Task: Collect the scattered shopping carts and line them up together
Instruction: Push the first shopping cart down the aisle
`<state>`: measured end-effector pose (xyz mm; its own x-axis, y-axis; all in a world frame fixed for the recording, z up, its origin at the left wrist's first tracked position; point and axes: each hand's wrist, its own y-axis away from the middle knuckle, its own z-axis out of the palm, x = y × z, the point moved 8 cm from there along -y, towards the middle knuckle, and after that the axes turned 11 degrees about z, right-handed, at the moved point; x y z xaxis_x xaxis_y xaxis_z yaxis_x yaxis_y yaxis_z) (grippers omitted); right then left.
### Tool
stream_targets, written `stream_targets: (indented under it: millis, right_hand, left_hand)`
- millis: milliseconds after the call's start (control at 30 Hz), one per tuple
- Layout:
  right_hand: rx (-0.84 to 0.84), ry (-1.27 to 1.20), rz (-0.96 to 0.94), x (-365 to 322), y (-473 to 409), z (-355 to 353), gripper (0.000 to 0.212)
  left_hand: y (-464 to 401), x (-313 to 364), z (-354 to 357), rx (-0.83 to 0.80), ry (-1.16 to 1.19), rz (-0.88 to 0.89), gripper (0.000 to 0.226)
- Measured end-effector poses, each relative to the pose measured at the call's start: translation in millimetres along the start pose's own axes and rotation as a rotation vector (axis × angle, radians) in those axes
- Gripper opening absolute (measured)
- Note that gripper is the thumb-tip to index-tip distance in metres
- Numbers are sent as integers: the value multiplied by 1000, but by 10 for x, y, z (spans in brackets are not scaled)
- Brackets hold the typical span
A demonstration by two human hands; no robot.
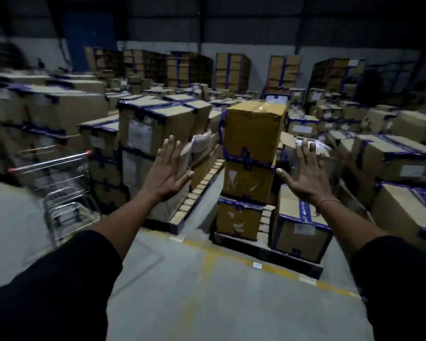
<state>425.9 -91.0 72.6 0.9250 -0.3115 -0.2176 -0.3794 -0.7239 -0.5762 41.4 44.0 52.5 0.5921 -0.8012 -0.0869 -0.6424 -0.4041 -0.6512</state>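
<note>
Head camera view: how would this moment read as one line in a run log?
left hand: open, empty | right hand: open, empty | shopping cart: left, untouched | ahead: stacked boxes

The warehouse is dim, the far wall and roof nearly black. Soft light from overhead catches the tops of the boxes (253,129) and the grey floor (182,279). My dark sleeves (59,279) lose all detail. The left side smears with motion blur, and the wide lens bends the edges.
</note>
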Motion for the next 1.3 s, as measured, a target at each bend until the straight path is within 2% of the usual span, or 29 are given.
stream_targets:
  millis: [133,333,800,1067,1300]
  right_hand:
    - [-120,-3,-76,-549,140,584,99]
    - [-264,-68,-179,-1571,289,1489,100]
    - [-553,-319,-298,-4609,512,3398,103]
    - [-612,-382,-395,-6153,421,4044,99]
    - [-635,-430,-467,-7325,52,4805,102]
  left_hand:
    - [669,-338,82,-96,-22,-142,94]
    - [1622,-1061,65,-143,-15,-269,93]
    - [3547,-3477,-142,-251,-37,-499,88]
    - [4148,-4521,-351,-268,-96,-589,86]
    - [4406,-5559,-163,-290,-131,-645,85]
